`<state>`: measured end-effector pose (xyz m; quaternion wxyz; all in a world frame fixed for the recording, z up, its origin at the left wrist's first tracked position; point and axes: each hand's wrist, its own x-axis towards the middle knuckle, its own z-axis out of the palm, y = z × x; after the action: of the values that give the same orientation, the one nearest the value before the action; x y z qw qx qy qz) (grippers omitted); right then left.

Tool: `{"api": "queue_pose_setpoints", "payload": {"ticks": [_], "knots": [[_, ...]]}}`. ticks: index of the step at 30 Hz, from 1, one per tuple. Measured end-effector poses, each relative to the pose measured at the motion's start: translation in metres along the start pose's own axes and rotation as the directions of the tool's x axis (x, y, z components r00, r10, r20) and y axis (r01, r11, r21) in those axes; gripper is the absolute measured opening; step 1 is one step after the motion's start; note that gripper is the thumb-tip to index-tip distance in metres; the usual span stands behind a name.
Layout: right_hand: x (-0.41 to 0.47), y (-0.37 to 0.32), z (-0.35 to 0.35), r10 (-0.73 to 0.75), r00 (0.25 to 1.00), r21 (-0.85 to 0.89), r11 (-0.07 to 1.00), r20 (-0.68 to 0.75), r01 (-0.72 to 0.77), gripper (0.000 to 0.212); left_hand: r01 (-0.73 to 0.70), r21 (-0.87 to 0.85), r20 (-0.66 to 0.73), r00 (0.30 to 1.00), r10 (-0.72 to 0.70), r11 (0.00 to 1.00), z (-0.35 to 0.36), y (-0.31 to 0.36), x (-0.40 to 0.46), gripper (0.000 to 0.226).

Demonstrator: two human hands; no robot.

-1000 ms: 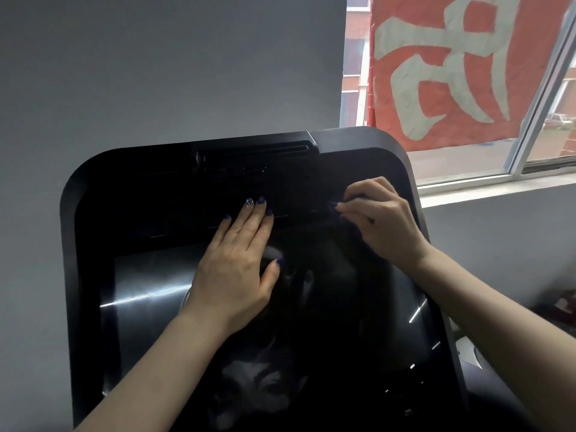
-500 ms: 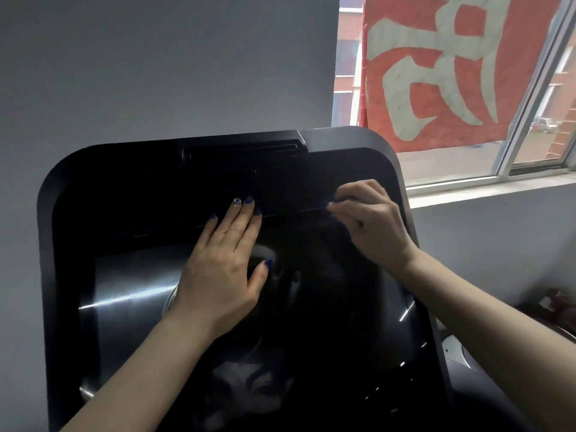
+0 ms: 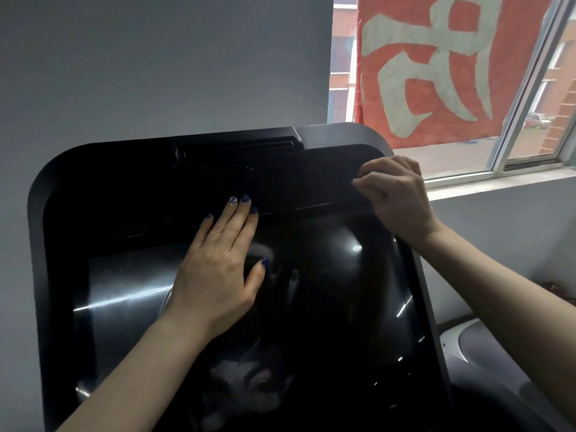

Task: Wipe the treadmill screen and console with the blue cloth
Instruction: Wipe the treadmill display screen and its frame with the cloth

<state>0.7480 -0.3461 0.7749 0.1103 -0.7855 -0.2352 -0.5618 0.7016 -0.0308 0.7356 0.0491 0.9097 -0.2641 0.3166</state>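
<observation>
The black treadmill console (image 3: 103, 182) fills the lower view, and its glossy screen (image 3: 124, 291) reflects light streaks. My left hand (image 3: 224, 263) lies flat on the upper middle of the screen, fingers straight and reaching onto the strip above it. My right hand (image 3: 396, 198) is at the console's upper right, just above the screen's top edge. Its fingers are curled and pinch a dark bunch of blue cloth (image 3: 360, 198) against the console. The cloth is barely visible against the black surface.
A grey wall stands behind the console. A window (image 3: 530, 126) with a red and white banner (image 3: 436, 67) outside is at the upper right, with its sill (image 3: 498, 182) close behind my right hand. A grey treadmill part (image 3: 467, 341) shows at the lower right.
My right hand has slid to the right along the strip above the screen, toward the console's upper right corner. My left hand stays flat in the same place.
</observation>
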Motion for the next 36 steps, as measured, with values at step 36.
{"api": "queue_pose_setpoints", "payload": {"ticks": [36], "knots": [[-0.063,-0.027,-0.016,0.125,0.992,-0.001,0.992,0.027,-0.125,0.009,-0.011,0.017,0.016,1.0,0.011,1.0,-0.003,0.002,-0.002,0.072]]}}
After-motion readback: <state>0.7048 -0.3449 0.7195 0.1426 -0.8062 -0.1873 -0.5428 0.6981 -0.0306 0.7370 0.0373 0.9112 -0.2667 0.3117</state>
